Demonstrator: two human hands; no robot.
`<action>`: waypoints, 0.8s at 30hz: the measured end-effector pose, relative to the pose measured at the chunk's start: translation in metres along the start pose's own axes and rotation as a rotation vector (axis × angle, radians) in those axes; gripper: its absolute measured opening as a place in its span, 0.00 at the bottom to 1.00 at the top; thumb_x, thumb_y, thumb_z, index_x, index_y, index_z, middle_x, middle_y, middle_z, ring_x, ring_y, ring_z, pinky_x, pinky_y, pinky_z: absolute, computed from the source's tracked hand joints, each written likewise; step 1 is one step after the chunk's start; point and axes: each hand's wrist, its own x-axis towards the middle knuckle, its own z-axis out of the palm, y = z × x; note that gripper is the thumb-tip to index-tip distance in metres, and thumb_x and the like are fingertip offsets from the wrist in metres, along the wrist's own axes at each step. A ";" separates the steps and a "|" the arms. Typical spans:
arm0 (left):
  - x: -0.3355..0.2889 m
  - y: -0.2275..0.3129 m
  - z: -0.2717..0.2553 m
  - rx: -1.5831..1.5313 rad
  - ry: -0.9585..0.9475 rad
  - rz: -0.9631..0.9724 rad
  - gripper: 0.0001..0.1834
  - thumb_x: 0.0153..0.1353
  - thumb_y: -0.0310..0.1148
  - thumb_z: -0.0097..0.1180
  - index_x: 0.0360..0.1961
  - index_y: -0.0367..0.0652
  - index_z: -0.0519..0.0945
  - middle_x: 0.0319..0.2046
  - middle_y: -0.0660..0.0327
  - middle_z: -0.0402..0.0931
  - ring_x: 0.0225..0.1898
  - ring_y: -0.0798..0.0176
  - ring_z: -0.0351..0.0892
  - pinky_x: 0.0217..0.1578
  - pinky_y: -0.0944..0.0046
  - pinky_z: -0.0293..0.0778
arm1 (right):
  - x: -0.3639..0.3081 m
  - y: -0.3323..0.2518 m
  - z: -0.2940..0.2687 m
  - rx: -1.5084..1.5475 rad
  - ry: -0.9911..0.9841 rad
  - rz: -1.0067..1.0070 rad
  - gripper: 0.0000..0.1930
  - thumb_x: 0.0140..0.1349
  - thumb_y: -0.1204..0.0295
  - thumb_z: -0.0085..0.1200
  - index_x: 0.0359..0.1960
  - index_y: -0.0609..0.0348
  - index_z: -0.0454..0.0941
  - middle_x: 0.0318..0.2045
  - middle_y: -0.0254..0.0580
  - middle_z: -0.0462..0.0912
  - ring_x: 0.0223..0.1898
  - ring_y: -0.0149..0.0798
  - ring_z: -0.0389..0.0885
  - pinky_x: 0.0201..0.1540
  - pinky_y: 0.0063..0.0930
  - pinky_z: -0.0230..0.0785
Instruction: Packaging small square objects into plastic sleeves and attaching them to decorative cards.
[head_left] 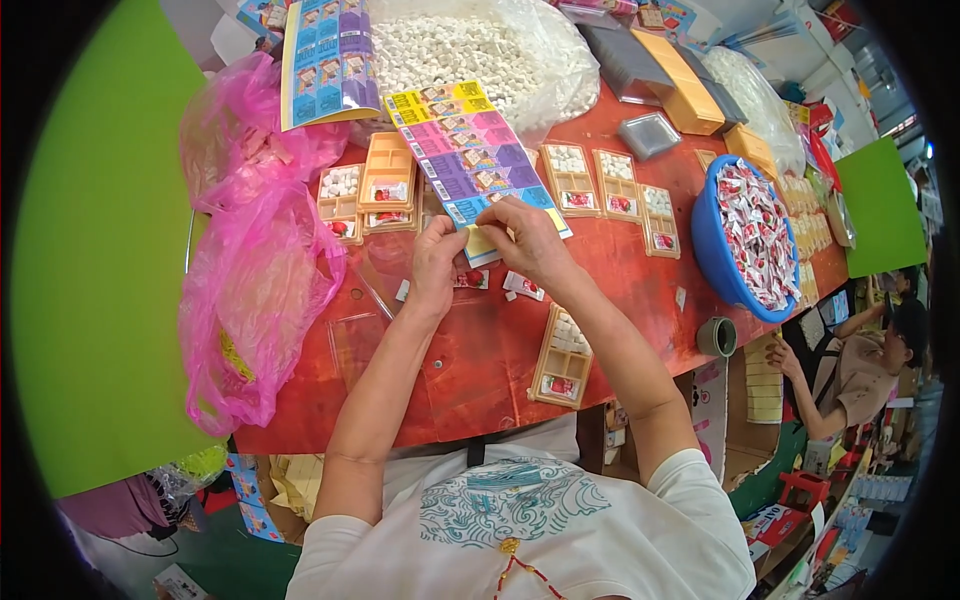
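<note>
A printed label sheet (pixel 462 148) with yellow, pink, purple and blue bands rises away from me above the red table. My left hand (pixel 437 265) is closed on its lower left corner. Thumb and fingers of my right hand (pixel 528 240) pinch at the sheet's pale yellow lower edge; whether a label is coming loose there I cannot tell. Below my hands lie small red-and-white packets (pixel 523 286). Closer to me, an orange compartment tray (pixel 561 357) holds white pieces and a packet. Similar trays (pixel 574 180) stand beyond my hands, partly hidden by the sheet.
A clear bag of white pieces (pixel 455 52) and another label sheet (pixel 330 65) lie at the back. Pink plastic bags (pixel 265 290) cover the left side. At right stand a blue basin (pixel 716 235) of packets and a grey cup (pixel 716 338). A co-worker (pixel 862 370) sits beyond.
</note>
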 end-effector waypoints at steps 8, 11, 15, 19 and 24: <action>-0.001 0.000 -0.011 0.074 -0.090 -0.023 0.07 0.64 0.29 0.50 0.37 0.37 0.77 0.32 0.64 0.78 0.31 0.72 0.80 0.34 0.70 0.78 | -0.001 0.000 0.002 -0.078 -0.027 -0.004 0.04 0.55 0.77 0.56 0.32 0.63 0.79 0.28 0.45 0.78 0.31 0.47 0.79 0.34 0.35 0.71; -0.002 0.001 -0.011 0.137 -0.062 -0.023 0.07 0.62 0.29 0.51 0.36 0.37 0.79 0.31 0.64 0.79 0.31 0.73 0.80 0.33 0.71 0.77 | -0.001 0.001 0.002 -0.112 -0.043 -0.055 0.03 0.55 0.76 0.56 0.30 0.62 0.79 0.28 0.45 0.78 0.30 0.48 0.79 0.33 0.36 0.71; -0.002 0.002 -0.010 0.317 -0.070 0.035 0.08 0.61 0.28 0.50 0.33 0.36 0.79 0.28 0.64 0.78 0.29 0.73 0.78 0.32 0.73 0.75 | -0.003 0.002 0.002 -0.128 -0.056 -0.054 0.03 0.54 0.76 0.56 0.29 0.62 0.79 0.28 0.45 0.78 0.30 0.49 0.79 0.33 0.37 0.71; -0.004 0.005 -0.006 0.439 -0.106 0.016 0.07 0.62 0.27 0.49 0.32 0.35 0.78 0.29 0.63 0.78 0.30 0.72 0.79 0.33 0.70 0.77 | -0.008 0.001 0.001 -0.135 -0.069 -0.057 0.03 0.54 0.76 0.56 0.28 0.62 0.78 0.28 0.45 0.77 0.30 0.49 0.79 0.33 0.38 0.71; -0.003 0.004 -0.008 0.709 -0.115 0.104 0.07 0.61 0.27 0.49 0.30 0.35 0.77 0.26 0.64 0.77 0.30 0.73 0.77 0.31 0.71 0.75 | -0.009 -0.001 0.004 -0.151 -0.080 -0.019 0.03 0.54 0.76 0.56 0.27 0.62 0.77 0.28 0.47 0.76 0.29 0.51 0.78 0.33 0.40 0.70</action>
